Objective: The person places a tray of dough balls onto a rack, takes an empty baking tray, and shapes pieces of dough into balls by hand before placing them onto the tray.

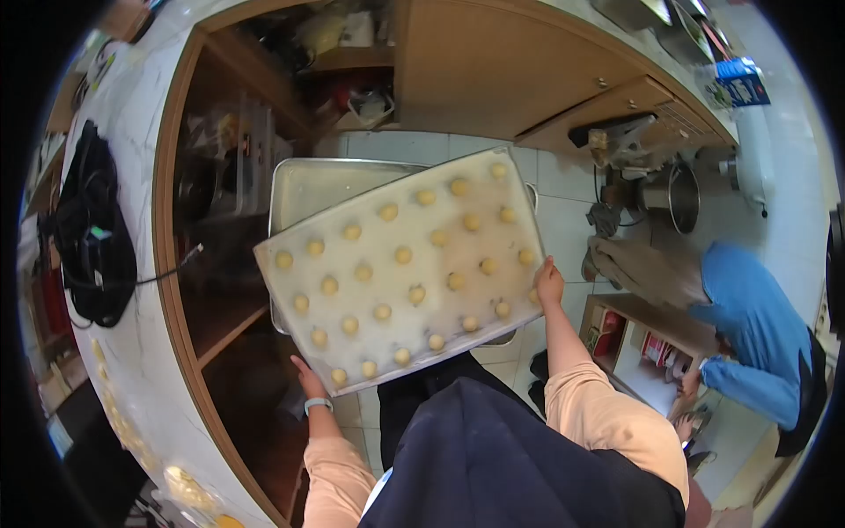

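Note:
A large baking tray [387,233] with a pale surface carries several rows of small round dough balls [403,255]. The tray sits at a slant in front of me, its right end farther away. My left hand [310,380] is at the near left corner, fingers partly hidden under the edge. My right hand [549,283] grips the right short side, thumb over the rim. Beneath it, a second metal tray [352,180] shows along the back and left; its surface looks bare where visible.
Left of me are an open wooden cabinet [233,334] and a marble-patterned counter [150,352] with a black bag [92,229] and cable. Closed cupboard doors [502,62] stand ahead. On the right, a person in a blue top [757,308] leans over a low shelf unit [620,308]. A metal pot [682,195] stands behind.

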`<action>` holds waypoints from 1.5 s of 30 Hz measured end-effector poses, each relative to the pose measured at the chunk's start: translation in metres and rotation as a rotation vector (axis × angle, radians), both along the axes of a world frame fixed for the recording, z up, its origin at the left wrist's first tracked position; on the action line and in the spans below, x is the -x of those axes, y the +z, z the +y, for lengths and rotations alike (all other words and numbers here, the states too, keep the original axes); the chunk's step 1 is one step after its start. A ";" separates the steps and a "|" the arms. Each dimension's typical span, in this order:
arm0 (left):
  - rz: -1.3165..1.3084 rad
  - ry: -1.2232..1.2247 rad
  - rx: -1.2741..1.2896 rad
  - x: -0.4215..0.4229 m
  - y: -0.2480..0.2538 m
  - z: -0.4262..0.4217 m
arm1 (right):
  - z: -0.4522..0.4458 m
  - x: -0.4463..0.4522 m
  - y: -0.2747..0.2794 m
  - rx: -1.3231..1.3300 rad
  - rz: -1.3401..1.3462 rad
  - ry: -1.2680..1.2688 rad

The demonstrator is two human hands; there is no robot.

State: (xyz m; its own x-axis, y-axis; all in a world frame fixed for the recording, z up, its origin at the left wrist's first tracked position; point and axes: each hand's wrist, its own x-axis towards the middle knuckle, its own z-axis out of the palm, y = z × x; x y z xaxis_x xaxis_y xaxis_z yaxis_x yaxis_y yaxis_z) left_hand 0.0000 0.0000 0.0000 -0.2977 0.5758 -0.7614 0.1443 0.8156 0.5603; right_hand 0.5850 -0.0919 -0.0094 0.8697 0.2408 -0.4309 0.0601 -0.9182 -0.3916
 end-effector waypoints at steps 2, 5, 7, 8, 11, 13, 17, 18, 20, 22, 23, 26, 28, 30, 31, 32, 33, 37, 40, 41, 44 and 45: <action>-0.035 0.287 -0.058 -0.002 0.012 -0.009 | 0.001 0.008 0.010 0.010 0.009 0.001; 0.325 0.295 -0.082 -0.038 -0.027 0.008 | 0.022 0.003 0.022 -0.036 -0.016 -0.047; 0.236 0.212 -0.016 -0.059 0.005 0.005 | 0.005 -0.004 0.032 0.049 -0.148 -0.014; 0.227 0.176 -0.007 -0.048 0.032 0.004 | -0.007 0.000 0.024 0.099 -0.183 0.055; 0.215 0.100 0.065 -0.066 0.066 -0.012 | -0.040 -0.034 0.047 0.110 -0.226 0.134; 0.276 0.102 -0.113 -0.067 0.086 -0.022 | -0.049 -0.041 0.058 -0.081 -0.208 0.092; 0.164 -0.009 -0.180 -0.042 0.121 -0.044 | -0.064 -0.045 0.114 -0.182 -0.273 0.115; 0.139 -0.052 -0.183 -0.038 0.129 -0.048 | -0.070 -0.056 0.123 -0.207 -0.321 0.149; 0.115 -0.061 -0.262 -0.038 0.156 -0.068 | -0.077 -0.065 0.167 -0.223 -0.394 0.196; 0.089 -0.013 -0.449 -0.036 0.180 -0.069 | -0.065 -0.065 0.194 -0.296 -0.411 0.245; 0.082 0.009 -0.523 -0.031 0.188 -0.075 | -0.064 -0.067 0.207 -0.328 -0.400 0.291; 0.039 0.057 -0.543 -0.010 0.192 -0.090 | -0.037 -0.054 0.244 -0.427 -0.342 0.344; 0.142 0.112 -0.535 0.016 0.252 -0.128 | -0.030 -0.023 0.266 -0.482 -0.176 0.349; 0.269 0.180 -0.530 0.035 0.317 -0.176 | -0.027 0.003 0.276 -0.542 0.037 0.361; 0.322 0.227 -0.529 0.037 0.341 -0.197 | -0.017 0.014 0.281 -0.569 0.135 0.375; 0.381 0.272 -0.529 0.037 0.365 -0.218 | -0.005 0.026 0.286 -0.600 0.220 0.422; 0.404 0.331 -0.523 0.029 0.373 -0.239 | 0.006 0.030 0.294 -0.620 0.279 0.477; 0.469 0.575 -0.448 -0.036 0.364 -0.296 | 0.094 0.010 0.292 -0.643 0.264 0.732; 0.524 0.797 -0.430 -0.098 0.344 -0.354 | 0.159 0.016 0.277 -0.624 0.324 1.022; 0.488 0.910 -0.428 -0.091 0.317 -0.364 | 0.192 0.063 0.288 -0.639 0.337 1.143; 0.513 1.131 -0.460 -0.133 0.300 -0.412 | 0.203 0.134 0.301 -0.631 0.455 1.363; 0.524 1.194 -0.468 -0.143 0.291 -0.431 | 0.199 0.162 0.306 -0.625 0.484 1.437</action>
State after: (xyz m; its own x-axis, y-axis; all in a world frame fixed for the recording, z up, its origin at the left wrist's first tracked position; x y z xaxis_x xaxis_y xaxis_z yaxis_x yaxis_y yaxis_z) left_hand 0.1429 -0.4307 0.2913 -0.9743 -0.0598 -0.2173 -0.2245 0.3457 0.9111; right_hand 0.4228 0.1070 0.2967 -0.3873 0.9152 -0.1111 0.4421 0.0787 -0.8935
